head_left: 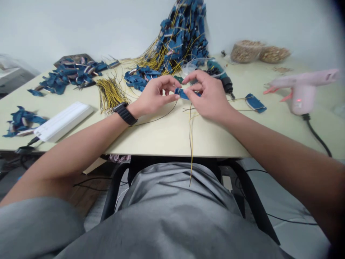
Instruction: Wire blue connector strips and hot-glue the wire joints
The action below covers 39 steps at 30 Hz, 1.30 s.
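Note:
Between my two hands, just above the table, is a small blue fabric piece with thin cords at it. My left hand, a dark watch on its wrist, pinches the left end between thumb and fingers. Thumb and fingers of my right hand close on the piece's right side and partly hide it. Yellow and black cords hang below my right hand, over the table's front edge. Another blue fabric piece with cords lies to the right of my right hand.
Behind my hands rises a tall heap of blue pieces with yellow cords. At left are more blue pieces, a cord bundle and a white power strip. A teal power tool, a pink glue gun and filled bags are at right.

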Tool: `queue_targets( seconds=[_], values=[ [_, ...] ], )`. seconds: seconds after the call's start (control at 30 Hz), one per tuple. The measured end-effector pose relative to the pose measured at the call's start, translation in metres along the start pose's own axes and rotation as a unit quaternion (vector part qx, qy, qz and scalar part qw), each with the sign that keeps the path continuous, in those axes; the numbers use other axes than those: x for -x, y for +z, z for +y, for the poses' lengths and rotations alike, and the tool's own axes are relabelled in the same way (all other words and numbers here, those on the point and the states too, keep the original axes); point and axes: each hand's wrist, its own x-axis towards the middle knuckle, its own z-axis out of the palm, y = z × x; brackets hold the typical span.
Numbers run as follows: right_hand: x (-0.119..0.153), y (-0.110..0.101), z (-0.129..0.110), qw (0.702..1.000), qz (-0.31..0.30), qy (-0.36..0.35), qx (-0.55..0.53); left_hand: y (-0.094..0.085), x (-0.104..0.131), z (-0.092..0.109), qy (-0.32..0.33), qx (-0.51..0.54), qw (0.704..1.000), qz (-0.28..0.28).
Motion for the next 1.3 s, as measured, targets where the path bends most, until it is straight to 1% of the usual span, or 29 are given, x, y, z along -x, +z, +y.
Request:
queue_targets(
  seconds=[0.13, 0.23, 0.37, 0.53, 0.63, 0.77, 0.97, 1.1, 1.3],
  values=[
    [-0.004, 0.001, 0.004, 1.000, 0.007, -0.014, 0.002, 0.002, -0.002, 0.003, -0.021, -0.003, 1.000, 0.004],
    [-0.004, 0.000, 0.005, 1.000, 0.001, -0.006, 0.010, 0.002, -0.003, 0.005, -0.029, 0.002, 1.000, -0.003],
    [-0.005, 0.000, 0.007, 1.000, 0.006, -0.010, -0.005, 0.002, -0.003, 0.005, -0.024, -0.002, 1.000, -0.006],
    [-0.010, 0.004, 0.019, 0.999, 0.023, -0.039, -0.016, 0.001, -0.004, 0.001, -0.015, -0.014, 1.000, -0.005],
    [-0.010, 0.005, 0.022, 0.999, 0.025, -0.040, -0.019, 0.001, -0.004, 0.001, -0.009, -0.016, 1.000, -0.009],
    [-0.005, 0.002, 0.015, 0.999, 0.009, -0.032, -0.023, 0.001, -0.004, 0.003, -0.002, -0.014, 1.000, -0.010],
    [0.000, -0.001, 0.003, 1.000, 0.017, -0.005, 0.013, 0.001, -0.003, 0.002, 0.026, -0.029, 0.999, -0.013],
    [-0.001, -0.001, 0.002, 0.999, 0.016, 0.007, 0.038, 0.001, -0.002, 0.001, 0.027, -0.039, 0.999, -0.012],
    [-0.001, -0.001, 0.006, 0.999, 0.011, -0.002, 0.041, 0.002, -0.002, 0.005, 0.027, -0.053, 0.998, -0.012]
  ],
)
